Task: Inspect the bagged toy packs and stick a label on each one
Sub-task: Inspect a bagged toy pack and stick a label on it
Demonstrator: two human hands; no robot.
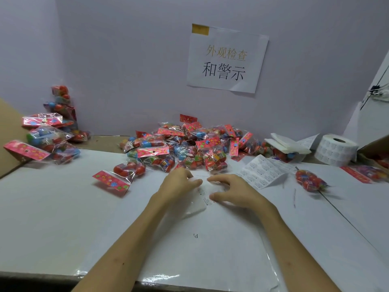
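Bagged toy packs with red header cards lie in a heap (185,148) at the back of the white table (63,207). One pack (120,174) lies apart to the left of my hands, and another (309,179) to the right. My left hand (181,183) grips a small white label sheet (200,204) from its left side. My right hand (233,190) meets it at the sheet's right edge, with curled fingers above and the thumb on the printed labels. Whether a label is lifted I cannot tell.
A second stack of packs (48,140) sits at the far left beside a cardboard box (8,131). A printed label strip (263,171), folded white backing paper (286,144) and a label roll (334,150) lie at the right. A paper sign (227,60) hangs on the back wall.
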